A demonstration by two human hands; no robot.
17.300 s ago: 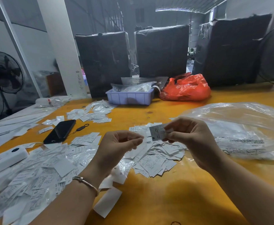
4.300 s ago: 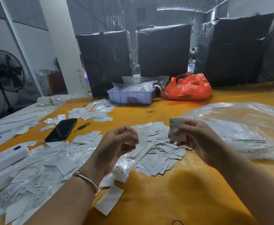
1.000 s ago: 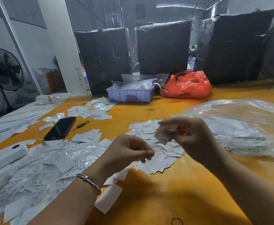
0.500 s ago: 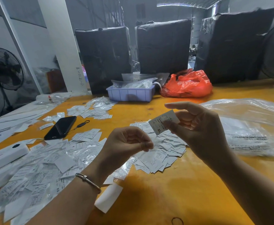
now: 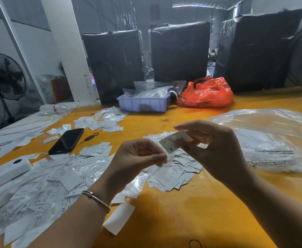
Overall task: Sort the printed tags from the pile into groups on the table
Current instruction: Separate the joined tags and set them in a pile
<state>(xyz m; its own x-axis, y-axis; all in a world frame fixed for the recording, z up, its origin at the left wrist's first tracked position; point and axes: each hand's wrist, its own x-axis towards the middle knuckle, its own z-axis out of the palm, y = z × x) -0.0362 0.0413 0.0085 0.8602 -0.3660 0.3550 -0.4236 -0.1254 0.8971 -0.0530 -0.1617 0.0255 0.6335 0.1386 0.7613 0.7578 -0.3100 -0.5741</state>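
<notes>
On the table (image 5: 209, 208), a phone (image 5: 67, 141) lies left of the tag heap (image 5: 175, 172), a tray (image 5: 144, 104) behind them

We read "XL" on the tag (image 5: 175, 142) pinched in the right hand (image 5: 216, 151), its smaller print too fine to make out. In the loose pile (image 5: 39, 197) at the left, two tags showed "XS". The warning print on the clear plastic bag (image 5: 271, 140) was too blurred to read.
</notes>
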